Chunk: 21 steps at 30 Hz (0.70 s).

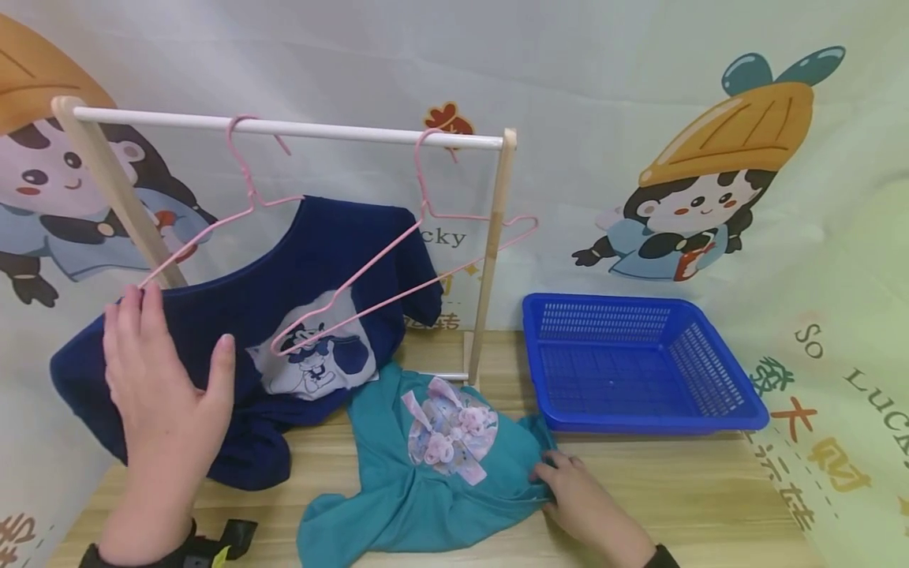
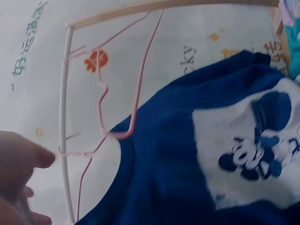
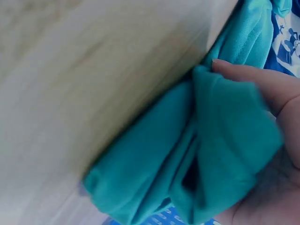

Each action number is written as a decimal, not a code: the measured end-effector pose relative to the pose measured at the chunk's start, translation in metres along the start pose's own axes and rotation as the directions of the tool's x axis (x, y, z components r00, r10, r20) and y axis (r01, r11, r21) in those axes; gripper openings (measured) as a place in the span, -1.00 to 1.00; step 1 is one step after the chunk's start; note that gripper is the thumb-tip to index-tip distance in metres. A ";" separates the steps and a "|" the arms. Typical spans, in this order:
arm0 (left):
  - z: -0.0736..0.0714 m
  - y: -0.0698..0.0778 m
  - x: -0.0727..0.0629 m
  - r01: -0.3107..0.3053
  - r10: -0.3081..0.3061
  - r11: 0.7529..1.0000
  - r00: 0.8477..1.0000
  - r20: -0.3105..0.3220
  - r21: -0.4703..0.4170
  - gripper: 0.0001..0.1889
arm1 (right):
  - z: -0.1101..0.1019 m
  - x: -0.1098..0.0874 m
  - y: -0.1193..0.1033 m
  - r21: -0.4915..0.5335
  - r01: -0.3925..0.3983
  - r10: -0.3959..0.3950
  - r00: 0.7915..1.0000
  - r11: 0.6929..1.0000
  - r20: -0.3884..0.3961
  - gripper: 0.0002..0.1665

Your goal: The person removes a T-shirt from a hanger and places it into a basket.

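Teal shirt [image 1: 426, 501], lying loosely on the table [image 1: 682, 481] in front of the clothes rack [image 1: 355, 135]. Right hand [image 1: 585, 503]: pinching the shirt's edge. Left hand [image 1: 166, 390]: at the rack's left end, fingers straight and thumb wide — touching the navy shirt [image 1: 241, 315] or not, impossible to tell. Step in hand, seemingly: gathering up the teal shirt. Called for next, probably: bringing both hands to it — then fitting it onto the bare pink hanger [image 1: 424, 208] at the rack's right.
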<state>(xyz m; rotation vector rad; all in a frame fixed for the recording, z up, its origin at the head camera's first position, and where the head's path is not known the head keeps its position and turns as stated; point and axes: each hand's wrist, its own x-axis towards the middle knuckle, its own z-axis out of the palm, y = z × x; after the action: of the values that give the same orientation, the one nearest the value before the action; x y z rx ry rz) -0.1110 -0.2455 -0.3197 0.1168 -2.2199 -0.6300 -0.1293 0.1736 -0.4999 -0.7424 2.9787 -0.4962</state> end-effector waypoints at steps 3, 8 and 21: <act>-0.008 -0.009 0.005 0.049 -0.053 0.996 0.997 0.056 0.078 -0.16 | -0.002 0.000 -0.001 -0.021 0.039 -0.040 0.999 0.999 -0.019 -0.70; -0.015 -0.027 0.014 0.107 -0.123 0.980 0.989 0.088 0.168 -0.16 | -0.006 -0.001 -0.001 0.021 0.038 -0.038 0.999 0.999 0.011 -0.69; -0.020 -0.043 0.032 0.232 -0.288 0.907 0.951 0.114 0.351 -0.50 | -0.009 -0.005 0.001 0.148 -0.019 0.004 0.995 0.989 0.102 -0.65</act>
<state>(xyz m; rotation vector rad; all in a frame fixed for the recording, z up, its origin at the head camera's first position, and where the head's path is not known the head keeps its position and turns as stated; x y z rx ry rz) -0.1232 -0.3002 -0.3070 0.5638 -2.4791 -0.4076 -0.1261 0.1795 -0.4919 -0.7137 2.8141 -0.6510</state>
